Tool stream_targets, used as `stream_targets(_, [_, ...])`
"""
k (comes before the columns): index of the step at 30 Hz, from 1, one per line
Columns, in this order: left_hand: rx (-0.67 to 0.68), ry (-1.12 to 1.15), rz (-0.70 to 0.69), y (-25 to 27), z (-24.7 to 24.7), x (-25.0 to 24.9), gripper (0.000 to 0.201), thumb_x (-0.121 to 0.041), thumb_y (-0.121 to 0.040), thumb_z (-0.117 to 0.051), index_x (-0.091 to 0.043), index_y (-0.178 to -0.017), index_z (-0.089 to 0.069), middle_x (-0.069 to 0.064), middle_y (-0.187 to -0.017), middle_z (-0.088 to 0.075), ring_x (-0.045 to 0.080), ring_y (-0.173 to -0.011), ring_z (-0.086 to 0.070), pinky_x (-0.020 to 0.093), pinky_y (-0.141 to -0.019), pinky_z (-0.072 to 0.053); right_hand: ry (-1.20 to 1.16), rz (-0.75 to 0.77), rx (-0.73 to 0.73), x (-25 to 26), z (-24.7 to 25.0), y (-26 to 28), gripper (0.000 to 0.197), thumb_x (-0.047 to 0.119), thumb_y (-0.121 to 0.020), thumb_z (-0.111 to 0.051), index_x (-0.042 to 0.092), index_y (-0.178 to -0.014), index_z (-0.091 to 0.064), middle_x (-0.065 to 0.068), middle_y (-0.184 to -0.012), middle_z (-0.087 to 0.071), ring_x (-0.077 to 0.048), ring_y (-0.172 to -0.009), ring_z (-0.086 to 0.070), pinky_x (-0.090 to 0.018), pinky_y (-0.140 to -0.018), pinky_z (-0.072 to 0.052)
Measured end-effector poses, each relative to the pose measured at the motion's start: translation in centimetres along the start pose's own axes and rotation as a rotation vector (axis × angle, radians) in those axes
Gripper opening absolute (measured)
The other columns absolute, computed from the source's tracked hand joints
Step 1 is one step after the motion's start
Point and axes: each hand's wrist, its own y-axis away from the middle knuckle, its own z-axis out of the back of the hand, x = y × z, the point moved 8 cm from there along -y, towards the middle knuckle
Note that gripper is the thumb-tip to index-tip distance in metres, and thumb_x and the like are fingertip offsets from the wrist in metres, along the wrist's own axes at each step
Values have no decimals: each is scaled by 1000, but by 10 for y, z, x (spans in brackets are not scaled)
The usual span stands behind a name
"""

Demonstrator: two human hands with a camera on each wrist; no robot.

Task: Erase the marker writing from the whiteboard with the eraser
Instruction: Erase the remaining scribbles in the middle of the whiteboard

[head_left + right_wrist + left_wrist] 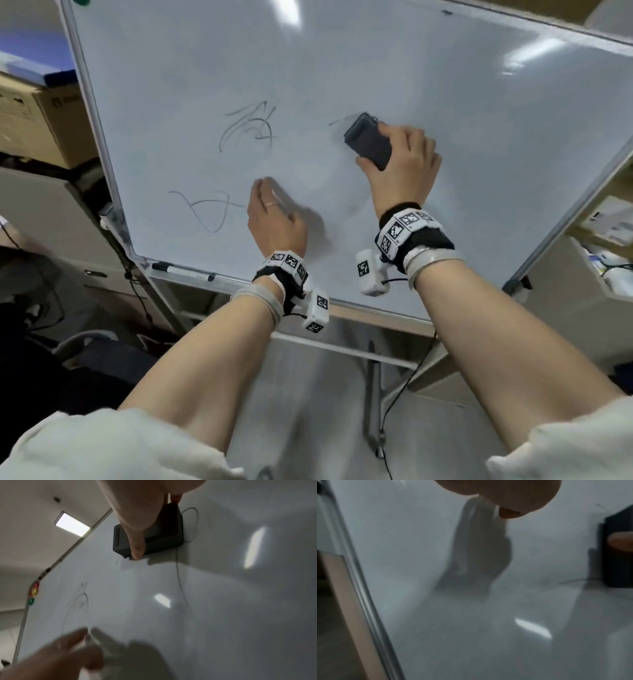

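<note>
The whiteboard fills the upper head view. My right hand grips a dark grey eraser and holds it flat against the board at centre right. A short marker stroke runs out from the eraser's upper left corner. More marker scribbles sit at centre left, and a looping line lies lower left. My left hand lies against the board with straight fingers, just right of that loop. In the right wrist view the eraser sits under my thumb, with a thin line beside it.
A black-capped marker lies in the tray along the board's lower edge. Cardboard boxes stand at the left. Shelves with small items are at the right. Coloured magnets cling to the board's far edge.
</note>
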Motion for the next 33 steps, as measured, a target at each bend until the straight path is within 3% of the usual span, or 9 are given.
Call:
stream_targets(4, [33, -42, -198, 18, -33, -30, 81, -10, -78, -49, -2, -155, -26, 12, -166, -17, 32, -153, -17, 40, -125, -21, 19, 49, 97, -22, -19, 48, 56, 44, -65, -85, 27, -115, -65, -1, -107, -60, -29, -102, -51, -40, -83, -40])
stream_targets(9, [20, -85, -240, 19, -50, -20, 71, -10, -90, -36, 1, -157, -15, 16, -167, -10, 33, -155, -8, 40, -127, -16, 36, 110, 239, -38, -43, 93, 56, 45, -62, -87, 27, -110, -66, -1, -108, -62, -28, -99, -50, -38, -83, -31])
stream_targets(12, [12, -21, -208, 14, -50, -24, 61, -10, -100, -35, 4, -156, -18, 18, -166, -11, 34, -154, -9, 44, -127, -14, 34, 110, 216, -37, -29, 69, 57, 48, -63, -86, 29, -112, -67, 2, -107, -63, -27, -100, -52, -37, -83, -30])
stream_targets(17, [-36, 199, -28, 8, -42, -30, 52, -21, -105, -37, -7, -154, -27, 7, -165, -16, 24, -154, -12, 38, -125, -20, -13, -7, 45, -50, 11, 1, 55, 50, -68, -81, 31, -118, -65, 3, -109, -61, -27, -104, -52, -41, -85, -38])
stream_targets(20, [-65, 210, -15, 6, -41, -33, 51, -21, -104, -38, -6, -151, -29, 8, -163, -19, 25, -152, -17, 45, -123, -26, -49, -1, -2, -50, 13, -1, 56, 45, -68, -83, 28, -118, -65, 0, -108, -60, -30, -102, -52, -43, -85, -43])
stream_targets(28, [-31, 82, -45, 1, -39, -12, 51, -17, -106, -33, -16, -156, -26, -4, -166, -15, 15, -153, -13, 34, -124, -24, -88, 175, 357, -29, -65, 92, 57, 38, -58, -91, 25, -108, -69, -1, -107, -59, -25, -105, -43, -36, -86, -31])
stream_targets(30, [-28, 50, -58, 2, -36, -12, 52, -16, -105, -35, -17, -157, -25, -4, -166, -15, 15, -153, -14, 36, -123, -26, -85, 176, 361, -29, -63, 91, 58, 39, -57, -91, 25, -109, -69, -2, -106, -60, -25, -104, -43, -37, -86, -31])
stream_targets(33, [-51, 59, -34, 2, -35, -25, 53, -21, -104, -38, -10, -154, -29, 5, -164, -20, 22, -152, -19, 43, -121, -30, -94, 76, 254, -40, -37, 65, 58, 40, -60, -90, 26, -111, -68, -3, -108, -60, -28, -104, -47, -38, -87, -34])
